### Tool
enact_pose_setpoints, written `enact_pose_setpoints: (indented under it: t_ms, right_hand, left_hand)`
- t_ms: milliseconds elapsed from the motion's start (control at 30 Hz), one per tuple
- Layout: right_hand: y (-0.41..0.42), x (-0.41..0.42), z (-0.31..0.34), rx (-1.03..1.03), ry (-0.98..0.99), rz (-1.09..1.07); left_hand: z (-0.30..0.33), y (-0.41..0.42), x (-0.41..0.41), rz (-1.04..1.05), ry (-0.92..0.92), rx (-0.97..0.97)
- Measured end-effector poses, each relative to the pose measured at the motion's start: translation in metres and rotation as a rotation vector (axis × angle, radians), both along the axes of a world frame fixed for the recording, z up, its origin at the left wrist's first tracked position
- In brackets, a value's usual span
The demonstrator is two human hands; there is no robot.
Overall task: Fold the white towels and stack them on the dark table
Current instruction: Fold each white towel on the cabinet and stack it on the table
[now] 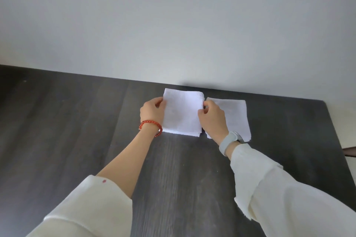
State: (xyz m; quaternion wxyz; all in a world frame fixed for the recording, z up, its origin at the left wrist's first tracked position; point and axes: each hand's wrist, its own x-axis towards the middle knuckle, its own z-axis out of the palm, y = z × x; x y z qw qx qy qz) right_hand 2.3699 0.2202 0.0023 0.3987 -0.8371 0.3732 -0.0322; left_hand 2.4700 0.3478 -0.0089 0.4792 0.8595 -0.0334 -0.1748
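Note:
A folded white towel (182,114) lies as a neat rectangle near the far edge of the dark table (77,131). My left hand (153,111) grips its left edge, thumb on top. My right hand (212,116) pinches its right edge near the far corner. A second folded white towel (236,116) lies flat just to the right of the first, partly hidden under my right hand and wrist. The two towels sit side by side with a narrow gap between them.
A plain pale wall rises directly behind the table's far edge. The table's right edge runs diagonally at the right, with a pale floor (346,125) beyond it. Bare dark wood spreads to the left and toward me.

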Motion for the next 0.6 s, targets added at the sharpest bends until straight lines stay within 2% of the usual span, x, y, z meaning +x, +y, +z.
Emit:
enact_pose_setpoints:
  t_ms: [133,200,233,300,367,400,467,533,600]
  right_hand:
    - [0.005,0.000,-0.009,-0.080,0.033,0.005]
    - [0.007,-0.001,-0.008,-0.209,-0.011,-0.001]
    - [0.008,-0.002,-0.008,-0.344,-0.039,0.025]
    - [0.008,-0.005,-0.012,-0.633,-0.076,0.144]
    - [0.009,-0.005,-0.017,-0.782,0.004,0.319]
    - [0.009,-0.003,-0.021,-0.822,0.082,0.385]
    - [0.008,0.002,-0.026,-0.825,0.242,0.432]
    - [0.008,0.005,-0.030,-0.784,0.372,0.460]
    - [0.007,0.007,-0.032,-0.749,0.477,0.493]
  left_hand:
    - [-0.008,0.002,0.002,-0.016,-0.091,0.051]
    - [-0.010,0.001,0.003,-0.017,-0.194,0.112]
    - [-0.011,0.001,0.002,-0.021,-0.284,0.137]
    - [-0.015,0.002,-0.001,-0.116,-0.593,0.172]
    - [-0.023,0.000,-0.005,-0.317,-0.878,0.285]
    - [-0.027,-0.001,-0.007,-0.436,-0.925,0.375]
    - [-0.026,-0.002,-0.009,-0.610,-0.789,0.587]
    - [-0.030,0.000,-0.007,-0.666,-0.585,0.736]
    - [-0.030,0.000,-0.006,-0.692,-0.508,0.818]
